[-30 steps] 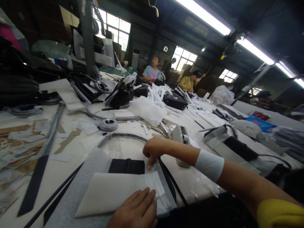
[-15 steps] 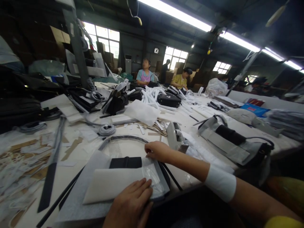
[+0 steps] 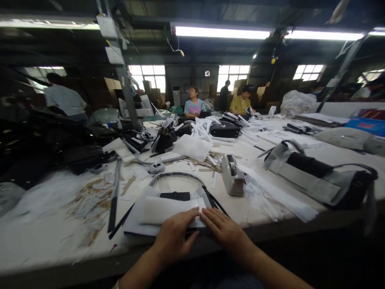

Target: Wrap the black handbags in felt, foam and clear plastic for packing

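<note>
A black handbag (image 3: 177, 196) lies in front of me, partly covered by a white foam or paper sheet (image 3: 164, 210) and clear plastic film at its right end. Its wrapped handle (image 3: 168, 175) arches away from me. My left hand (image 3: 177, 233) rests on the near edge of the wrapping, fingers extended and thumb apart. Close beside it, my right hand (image 3: 224, 228) presses on the film with straight, flattened fingers. The fingertips of both hands nearly meet. Neither hand grips anything that I can make out. The bag's near edge is partly hidden under the hands.
A tape dispenser (image 3: 233, 176) stands right of the bag, beside crumpled clear plastic (image 3: 261, 196). Another wrapped black bag (image 3: 313, 168) lies farther right. Scraps of paper and card (image 3: 93, 200) cover the left side. Behind are white rolls (image 3: 200, 130) and several people.
My right hand has come down from the handle's base to the near edge, beside my left. The left hand has shifted slightly along that edge. The view has turned left and levelled.
</note>
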Motion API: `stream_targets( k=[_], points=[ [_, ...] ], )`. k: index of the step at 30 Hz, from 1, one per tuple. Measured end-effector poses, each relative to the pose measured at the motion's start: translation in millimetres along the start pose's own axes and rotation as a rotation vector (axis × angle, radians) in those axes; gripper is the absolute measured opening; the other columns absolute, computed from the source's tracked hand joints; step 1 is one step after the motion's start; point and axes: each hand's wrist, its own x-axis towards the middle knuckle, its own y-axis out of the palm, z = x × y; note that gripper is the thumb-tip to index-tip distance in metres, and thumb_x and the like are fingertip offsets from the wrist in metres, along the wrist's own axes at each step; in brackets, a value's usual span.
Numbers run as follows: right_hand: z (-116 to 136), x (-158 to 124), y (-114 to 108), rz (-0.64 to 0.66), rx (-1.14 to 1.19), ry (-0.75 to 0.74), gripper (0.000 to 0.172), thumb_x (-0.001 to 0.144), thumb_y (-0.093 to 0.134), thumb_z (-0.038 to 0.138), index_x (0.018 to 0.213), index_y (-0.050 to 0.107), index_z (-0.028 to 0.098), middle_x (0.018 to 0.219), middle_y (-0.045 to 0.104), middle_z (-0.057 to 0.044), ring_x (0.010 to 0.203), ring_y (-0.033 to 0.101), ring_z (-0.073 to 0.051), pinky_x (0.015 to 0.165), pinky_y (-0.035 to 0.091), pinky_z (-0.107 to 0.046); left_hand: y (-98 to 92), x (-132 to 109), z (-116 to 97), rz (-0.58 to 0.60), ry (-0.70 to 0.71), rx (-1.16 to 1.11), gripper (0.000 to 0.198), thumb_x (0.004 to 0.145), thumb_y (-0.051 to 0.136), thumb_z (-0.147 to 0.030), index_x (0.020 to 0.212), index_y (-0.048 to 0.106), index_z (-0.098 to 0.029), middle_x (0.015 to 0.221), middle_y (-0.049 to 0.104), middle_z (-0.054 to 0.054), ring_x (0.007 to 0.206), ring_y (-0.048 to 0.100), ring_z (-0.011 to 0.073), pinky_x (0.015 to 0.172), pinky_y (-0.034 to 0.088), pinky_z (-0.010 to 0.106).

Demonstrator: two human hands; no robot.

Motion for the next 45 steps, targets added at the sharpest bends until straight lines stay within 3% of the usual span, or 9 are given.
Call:
stream_targets(
  k=[5,11,18,22,24,28,32,41,45],
  points=[
    [-30,-2,-12,-0.007,-0.037,-0.099,0.049,0.083,0.057,0.005,0.132,0.055,0.006,0.130,0.062,-0.018,0.115,0.063,-0.030,0.095,0.057,-0.044,-27.7,4,5,0.077,0.072,0.099,0.050,0.087,0.064,-0.021,0.134,0.049,-0.022,0.146,0.051,0.008,0.131,0.052,0.0197,0.108,0.046,0.034],
    [-70,-33,-24,0.035,-0.061,-0.065,0.058,0.078,0.050,-0.001,0.134,0.053,0.009,0.132,0.061,-0.016,0.119,0.060,-0.028,0.099,0.054,-0.044,-57.2,-12,36,0.086,0.135,0.276,0.040,0.095,0.055,-0.023,0.135,0.053,-0.025,0.140,0.057,0.005,0.130,0.052,0.0261,0.107,0.047,0.047],
    [-57,-42,-35,0.071,-0.065,0.055,0.054,0.085,0.046,0.001,0.138,0.050,0.013,0.139,0.056,-0.013,0.129,0.052,-0.027,0.108,0.044,-0.051,-24.3,-41,40,-0.054,0.252,0.504,0.039,0.098,0.045,-0.020,0.137,0.052,-0.015,0.137,0.060,0.009,0.126,0.056,0.0230,0.105,0.050,0.043],
    [-20,-16,-58,0.090,-0.058,0.202,0.059,0.087,0.054,0.011,0.145,0.042,0.015,0.152,0.041,-0.011,0.145,0.028,-0.031,0.118,0.021,-0.062,-8.0,-51,39,-0.129,0.183,0.524,0.040,0.098,0.043,-0.020,0.138,0.051,-0.015,0.138,0.059,0.009,0.127,0.056,0.0243,0.103,0.052,0.042],
    [-3,5,-59,0.108,-0.003,0.161,0.067,0.088,0.060,0.021,0.150,0.034,0.016,0.156,0.033,-0.010,0.147,0.022,-0.030,0.120,0.018,-0.058,-6.0,-52,39,-0.137,0.161,0.516,0.040,0.098,0.043,-0.021,0.137,0.051,-0.016,0.139,0.058,0.008,0.127,0.055,0.0239,0.103,0.051,0.041],
    [12,36,-29,0.126,0.064,0.022,0.062,0.093,0.058,0.025,0.149,0.035,0.017,0.155,0.036,-0.009,0.144,0.031,-0.028,0.117,0.033,-0.050,-6.2,-55,40,-0.115,0.145,0.525,0.040,0.098,0.043,-0.020,0.137,0.051,-0.017,0.140,0.057,0.006,0.128,0.054,0.0228,0.106,0.049,0.040],
    [13,36,0,0.084,0.025,0.002,0.052,0.096,0.048,0.014,0.147,0.039,0.016,0.153,0.040,-0.008,0.140,0.038,-0.028,0.111,0.042,-0.046,-5.2,-60,42,-0.074,0.166,0.547,0.051,0.096,0.050,-0.031,0.143,0.043,-0.015,0.146,0.051,0.009,0.132,0.049,0.0257,0.107,0.047,0.043],
    [1,42,4,0.003,-0.014,-0.156,0.041,0.096,0.047,0.019,0.134,0.052,0.005,0.137,0.056,-0.019,0.127,0.054,-0.031,0.098,0.053,-0.045,-1.4,-55,47,-0.128,0.214,0.611,0.045,0.096,0.046,-0.019,0.140,0.048,-0.012,0.139,0.057,0.010,0.124,0.058,0.0250,0.104,0.049,0.040],
    [3,42,1,0.076,0.027,-0.106,0.056,0.091,0.059,0.034,0.138,0.048,0.005,0.143,0.050,-0.020,0.130,0.049,-0.035,0.103,0.048,-0.048,1.2,-53,55,-0.138,0.277,0.661,0.044,0.096,0.046,-0.020,0.139,0.048,-0.010,0.136,0.060,0.011,0.120,0.061,0.0239,0.103,0.050,0.039]
  ],
)
